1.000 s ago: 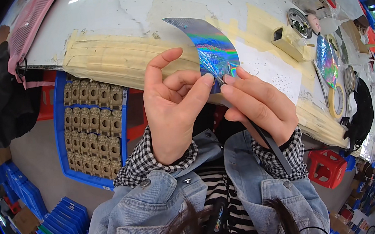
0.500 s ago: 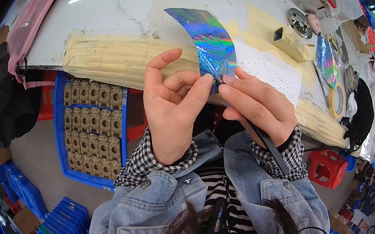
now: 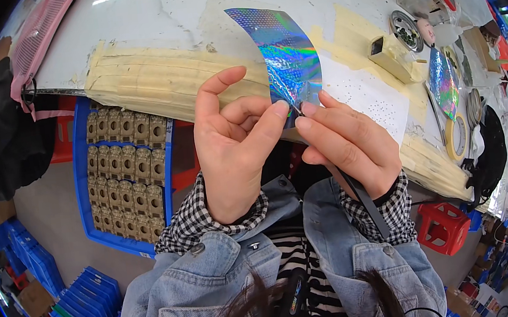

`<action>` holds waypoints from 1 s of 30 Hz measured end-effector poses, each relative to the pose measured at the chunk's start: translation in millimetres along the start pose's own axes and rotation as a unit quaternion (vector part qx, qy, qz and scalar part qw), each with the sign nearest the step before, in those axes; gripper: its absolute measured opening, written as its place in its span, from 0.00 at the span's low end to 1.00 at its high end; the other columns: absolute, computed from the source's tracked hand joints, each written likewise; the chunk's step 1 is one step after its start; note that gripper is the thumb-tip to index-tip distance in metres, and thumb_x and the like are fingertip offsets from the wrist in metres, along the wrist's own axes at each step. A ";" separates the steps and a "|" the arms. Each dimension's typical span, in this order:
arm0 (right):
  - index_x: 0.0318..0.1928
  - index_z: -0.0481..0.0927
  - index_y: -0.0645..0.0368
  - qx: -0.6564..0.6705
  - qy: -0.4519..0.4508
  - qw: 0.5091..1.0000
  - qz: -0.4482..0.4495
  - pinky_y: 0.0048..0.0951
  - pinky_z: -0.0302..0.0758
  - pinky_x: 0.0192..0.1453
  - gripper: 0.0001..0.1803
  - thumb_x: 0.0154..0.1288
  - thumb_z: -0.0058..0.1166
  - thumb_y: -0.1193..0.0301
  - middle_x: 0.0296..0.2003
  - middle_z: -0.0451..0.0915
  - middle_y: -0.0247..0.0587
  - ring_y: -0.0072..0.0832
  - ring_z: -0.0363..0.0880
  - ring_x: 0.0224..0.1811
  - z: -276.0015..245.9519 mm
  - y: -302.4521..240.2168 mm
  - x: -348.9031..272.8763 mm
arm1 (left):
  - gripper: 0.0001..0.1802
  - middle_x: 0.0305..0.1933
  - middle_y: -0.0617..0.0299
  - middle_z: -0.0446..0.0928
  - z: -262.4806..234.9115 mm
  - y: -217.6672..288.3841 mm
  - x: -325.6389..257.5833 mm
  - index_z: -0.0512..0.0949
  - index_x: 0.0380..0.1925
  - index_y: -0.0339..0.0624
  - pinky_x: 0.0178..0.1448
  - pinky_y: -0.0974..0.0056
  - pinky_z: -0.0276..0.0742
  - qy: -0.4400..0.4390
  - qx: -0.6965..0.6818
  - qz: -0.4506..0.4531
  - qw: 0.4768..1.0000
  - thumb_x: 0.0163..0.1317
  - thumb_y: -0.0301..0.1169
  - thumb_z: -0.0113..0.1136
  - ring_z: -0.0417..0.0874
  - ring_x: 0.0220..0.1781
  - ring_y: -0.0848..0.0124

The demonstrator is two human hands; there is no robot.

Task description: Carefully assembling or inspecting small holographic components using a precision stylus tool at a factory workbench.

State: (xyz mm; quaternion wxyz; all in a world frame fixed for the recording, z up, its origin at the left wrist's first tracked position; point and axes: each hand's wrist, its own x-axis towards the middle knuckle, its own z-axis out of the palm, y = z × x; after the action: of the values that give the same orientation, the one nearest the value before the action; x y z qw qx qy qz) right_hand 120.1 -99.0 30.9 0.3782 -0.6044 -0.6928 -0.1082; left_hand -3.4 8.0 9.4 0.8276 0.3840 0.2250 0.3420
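A shiny blue holographic sticker sheet (image 3: 286,45) with rows of small marks curves upward over the table edge. My left hand (image 3: 234,145) pinches its lower edge between thumb and forefinger, while the other fingers curl loosely away. In my right hand (image 3: 352,141) is a pair of dark tweezers (image 3: 364,202), their handle running back under the palm toward the wrist. The tweezers' thin tip meets the sheet's lower part, close beside my left thumb. Whether the tip grips a tiny piece is too small to tell.
Left of my arms, a blue crate (image 3: 87,202) holds rows of camouflage-patterned housings (image 3: 123,164). On the table lie a white paper (image 3: 362,93) with tiny dots, a cream box (image 3: 396,61), a tape roll (image 3: 456,136) and another holographic sheet (image 3: 443,83). A red stool (image 3: 442,228) stands right.
The upper part of the holographic sheet has shifted slightly to the right. My right hand and the tweezers have tilted a little; both grips are kept.
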 end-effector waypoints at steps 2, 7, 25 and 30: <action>0.44 0.82 0.64 0.006 0.000 1.000 0.002 0.39 0.83 0.49 0.18 0.53 0.66 0.70 0.39 0.82 0.47 0.38 0.84 0.39 -0.1 0.2 -0.2 | 0.30 0.35 0.57 0.81 0.6 0.3 -0.2 0.57 0.59 0.33 0.44 0.74 0.76 0.004 0.003 0.001 1.000 0.59 0.16 0.59 0.81 0.39 0.77; 0.44 0.83 0.64 0.010 0.007 1.000 0.010 0.40 0.82 0.50 0.18 0.53 0.66 0.69 0.39 0.82 0.46 0.38 0.84 0.40 -1.1 0.6 -2.7 | 0.30 0.35 0.58 0.81 1.1 0.3 -0.4 0.58 0.59 0.33 0.44 0.74 0.75 0.011 0.009 -0.001 1.000 0.59 0.16 0.59 0.81 0.38 0.78; 0.44 0.82 0.59 -0.154 -0.082 0.983 0.057 0.42 0.80 0.53 0.17 0.51 0.65 0.70 0.38 0.82 0.41 0.35 0.82 0.43 -40.9 19.8 -42.6 | 0.27 0.38 0.60 0.80 3.8 -3.7 0.0 0.60 0.59 0.37 0.46 0.69 0.77 0.058 -0.011 0.026 0.998 0.61 0.19 0.58 0.81 0.40 0.76; 0.45 0.81 0.59 -0.154 -0.113 0.980 0.061 0.43 0.78 0.56 0.18 0.51 0.65 0.69 0.39 0.82 0.40 0.36 0.81 0.46 -40.2 20.5 -40.9 | 0.28 0.38 0.60 0.81 4.0 -4.0 0.1 0.60 0.59 0.37 0.46 0.69 0.77 0.062 -0.004 0.022 0.998 0.61 0.19 0.59 0.81 0.40 0.76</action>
State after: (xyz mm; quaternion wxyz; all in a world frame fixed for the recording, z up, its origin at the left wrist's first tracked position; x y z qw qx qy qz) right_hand 154.1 -149.2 25.7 0.2057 -0.7047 -0.6680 -0.1219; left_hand 0.8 4.3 8.6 0.8059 0.3635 0.2665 0.3840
